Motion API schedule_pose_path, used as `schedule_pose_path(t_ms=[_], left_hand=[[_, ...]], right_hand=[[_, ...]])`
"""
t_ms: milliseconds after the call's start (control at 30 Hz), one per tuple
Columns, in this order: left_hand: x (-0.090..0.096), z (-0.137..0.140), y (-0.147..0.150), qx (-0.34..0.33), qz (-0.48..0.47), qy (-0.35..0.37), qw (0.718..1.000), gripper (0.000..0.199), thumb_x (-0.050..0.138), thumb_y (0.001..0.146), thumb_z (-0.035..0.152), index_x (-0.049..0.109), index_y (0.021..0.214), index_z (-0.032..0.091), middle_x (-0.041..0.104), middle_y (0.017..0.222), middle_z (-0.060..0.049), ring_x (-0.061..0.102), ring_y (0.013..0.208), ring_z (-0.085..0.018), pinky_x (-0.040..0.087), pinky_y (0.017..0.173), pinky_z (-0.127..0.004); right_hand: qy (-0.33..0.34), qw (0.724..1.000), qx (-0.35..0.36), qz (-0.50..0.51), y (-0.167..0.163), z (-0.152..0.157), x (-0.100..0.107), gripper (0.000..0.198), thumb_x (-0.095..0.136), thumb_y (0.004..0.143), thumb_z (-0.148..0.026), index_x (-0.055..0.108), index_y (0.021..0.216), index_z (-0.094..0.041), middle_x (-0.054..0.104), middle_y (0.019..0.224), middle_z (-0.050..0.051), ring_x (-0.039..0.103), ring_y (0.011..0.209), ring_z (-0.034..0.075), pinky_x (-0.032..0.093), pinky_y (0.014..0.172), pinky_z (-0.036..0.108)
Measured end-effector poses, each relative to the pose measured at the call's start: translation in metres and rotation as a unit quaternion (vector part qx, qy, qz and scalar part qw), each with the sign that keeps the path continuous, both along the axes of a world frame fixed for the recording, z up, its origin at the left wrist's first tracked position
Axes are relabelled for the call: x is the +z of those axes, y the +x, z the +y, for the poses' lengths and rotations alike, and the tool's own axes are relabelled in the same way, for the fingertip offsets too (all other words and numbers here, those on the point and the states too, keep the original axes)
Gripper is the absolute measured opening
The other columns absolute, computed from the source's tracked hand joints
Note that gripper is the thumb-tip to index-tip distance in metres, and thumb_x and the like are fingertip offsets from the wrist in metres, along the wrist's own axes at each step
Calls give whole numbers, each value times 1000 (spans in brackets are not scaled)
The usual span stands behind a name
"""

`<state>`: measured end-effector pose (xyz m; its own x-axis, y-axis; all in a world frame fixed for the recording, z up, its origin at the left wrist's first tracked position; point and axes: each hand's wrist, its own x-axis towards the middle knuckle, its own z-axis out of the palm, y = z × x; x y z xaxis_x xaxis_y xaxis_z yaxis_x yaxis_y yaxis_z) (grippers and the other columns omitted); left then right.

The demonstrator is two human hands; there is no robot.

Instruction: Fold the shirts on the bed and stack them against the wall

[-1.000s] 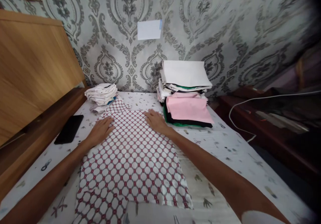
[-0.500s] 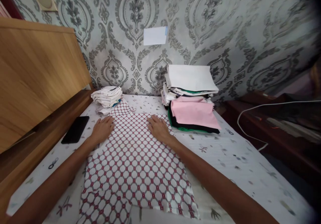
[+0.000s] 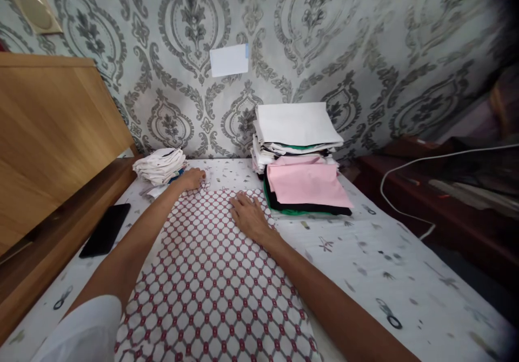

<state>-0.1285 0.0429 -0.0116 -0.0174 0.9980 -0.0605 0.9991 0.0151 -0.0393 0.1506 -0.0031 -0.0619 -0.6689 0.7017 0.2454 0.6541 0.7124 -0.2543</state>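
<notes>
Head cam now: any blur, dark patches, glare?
Head view: wallpaper blurs toward the right edge, upper right corner falls to black; patterned cloth reads clearly; wooden panel carries a soft sheen, no harsh glare.

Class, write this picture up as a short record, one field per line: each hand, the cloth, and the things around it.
Left hand: curled at the patterned cloth's far left part; grip unclear
Right hand: flat on the cloth
Patterned cloth: white with red-and-grey lattice, spread on a printed sheet
Left pile: folded, mostly white
Right stack: folded; white on top, pink in front
Black phone: left of the cloth
Wall: grey patterned, bearing white paper
</notes>
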Motion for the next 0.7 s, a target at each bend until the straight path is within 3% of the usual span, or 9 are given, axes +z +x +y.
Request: schedule_pose_path(t_ms=[133, 267, 367, 433, 533, 633, 700], left_hand=[[7, 6, -8, -24, 4, -23, 999, 24, 56, 74, 10, 71, 89, 20, 72, 97, -6, 63, 103, -22, 48, 90, -28], [8, 1, -6, -48, -7, -13, 999, 27, 54, 78, 14, 68, 100, 19, 69, 112, -9, 59, 112, -23, 46, 93, -29], [7, -1, 0, -49, -14, -17, 999, 34, 54, 77, 15, 66, 108, 18, 70, 111, -10, 61, 106, -23, 48, 85, -30], [8, -1, 3, -47, -17, -21, 999, 30, 55, 75, 15, 67, 103, 18, 71, 106, -10, 62, 101, -24, 48, 80, -30], [13, -2, 2, -49, -29, -21, 998, 21, 58, 74, 18, 68, 92, 17, 72, 97, -9, 63, 94, -24, 47, 75, -29], [23, -7, -1, -59, -50, -12, 997, 20, 55, 79, 22, 67, 95, 16, 71, 94, -7, 63, 88, -21, 45, 73, -27], [30, -11, -4, -69, -61, -8, 996, 22, 52, 83, 24, 65, 98, 15, 71, 94, -6, 63, 86, -19, 44, 72, -26]], right_hand=[[-31, 997, 18, 75, -5, 6, 4, 33, 47, 95, -20, 64, 123, -15, 56, 140, 17, 44, 136, 30, 29, 115, 53], [-167, 965, 30, 202, -40, 36, 15, 30, 52, 90, -17, 68, 115, -18, 68, 120, 12, 59, 117, 26, 41, 107, 43], [-228, 947, 19, 225, -78, 65, 18, 30, 51, 89, -13, 69, 111, -18, 73, 99, 8, 69, 90, 21, 54, 89, 37], [-269, 933, 13, 239, -101, 78, 17, 30, 53, 87, -12, 68, 112, -18, 73, 91, 7, 70, 72, 17, 58, 71, 31], [-322, 909, 17, 266, -124, 86, 13, 34, 61, 83, -11, 65, 115, -18, 72, 100, 8, 67, 58, 12, 57, 56, 25], [-351, 888, 29, 296, -136, 88, 13, 40, 67, 77, -10, 63, 115, -20, 69, 108, 8, 66, 54, 11, 58, 53, 25], [-362, 878, 37, 311, -140, 89, 15, 39, 66, 76, -8, 61, 113, -20, 69, 102, 6, 66, 54, 10, 58, 53, 25]])
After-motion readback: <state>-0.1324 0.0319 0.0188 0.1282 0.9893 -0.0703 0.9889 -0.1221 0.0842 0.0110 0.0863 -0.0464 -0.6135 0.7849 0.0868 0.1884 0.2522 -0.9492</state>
